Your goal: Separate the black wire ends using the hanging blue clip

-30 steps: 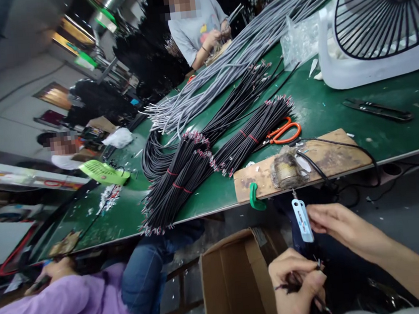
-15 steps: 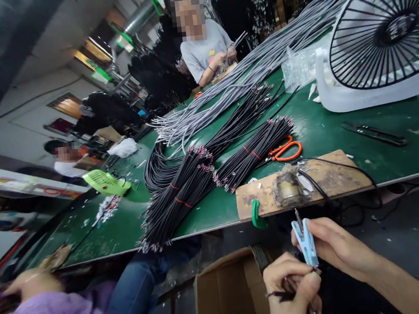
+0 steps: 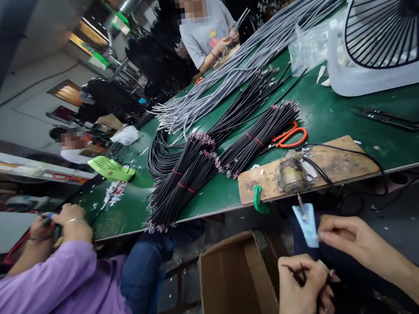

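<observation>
My left hand [image 3: 303, 287] is closed around a thin black cable [image 3: 298, 273]; small coloured wire ends [image 3: 333, 275] poke out past its fingertips. Just above hangs a light blue clothespin [image 3: 307, 229], attached to the thin metal shaft [image 3: 300, 200] of a small motor [image 3: 291, 174]. To the right of the clothespin is my right hand [image 3: 347, 235], thumb and fingers curled together, very near its lower end. Whether anything sits in that pinch is hidden.
The motor sits on a wooden board [image 3: 337, 158] with a green clamp [image 3: 259, 200]. Bundled black cables [image 3: 182, 185], orange-handled scissors [image 3: 291, 136], snips [image 3: 387, 117] and a fan [image 3: 385, 81] lie beyond. Below is a cardboard box [image 3: 234, 284]. A co-worker's purple sleeve [image 3: 58, 288] is left.
My right hand has let go of the clothespin and moved slightly right. My left hand has dropped a little, away from the clothespin's lower end. The head view has shifted.
</observation>
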The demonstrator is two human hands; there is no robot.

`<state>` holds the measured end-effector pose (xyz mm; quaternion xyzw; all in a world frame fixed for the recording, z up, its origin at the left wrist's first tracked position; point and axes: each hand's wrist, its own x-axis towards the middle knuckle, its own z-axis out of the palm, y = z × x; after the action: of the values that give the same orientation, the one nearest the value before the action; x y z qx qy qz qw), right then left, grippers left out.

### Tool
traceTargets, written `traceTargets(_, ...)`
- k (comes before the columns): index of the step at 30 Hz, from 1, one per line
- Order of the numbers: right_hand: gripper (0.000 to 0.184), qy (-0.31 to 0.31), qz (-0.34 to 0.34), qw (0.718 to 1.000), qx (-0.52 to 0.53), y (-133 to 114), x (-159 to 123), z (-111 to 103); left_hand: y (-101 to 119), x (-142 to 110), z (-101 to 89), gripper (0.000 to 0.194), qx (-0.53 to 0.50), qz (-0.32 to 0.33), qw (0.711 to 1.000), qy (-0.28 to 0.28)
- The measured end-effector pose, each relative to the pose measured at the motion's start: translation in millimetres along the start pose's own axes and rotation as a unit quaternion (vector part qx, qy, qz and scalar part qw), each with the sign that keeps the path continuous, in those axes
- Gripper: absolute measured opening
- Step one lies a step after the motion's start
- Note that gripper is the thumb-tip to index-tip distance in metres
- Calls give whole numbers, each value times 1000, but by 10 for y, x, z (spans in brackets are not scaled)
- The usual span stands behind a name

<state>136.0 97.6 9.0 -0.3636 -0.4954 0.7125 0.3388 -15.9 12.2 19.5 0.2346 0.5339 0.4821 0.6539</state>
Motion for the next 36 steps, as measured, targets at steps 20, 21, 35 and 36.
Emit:
traceTargets(20, 31, -17, -10, 998, -58, 241, -153, 187, -474, 80, -97, 33, -201, 63, 977, -46)
traceTargets(21, 29, -13, -20, 997, -71, 221, -161, 183, -482, 79, -105, 31, -205, 70, 975, -48)
traceTargets(35, 29, -118, 78, 977, 162, 127, -78, 154, -312, 55, -119, 21, -135, 103, 983, -76)
traceTargets(36, 30, -122, 87, 970, 189, 106, -41, 149, -251, 24, -111, 18, -100, 116, 986, -66)
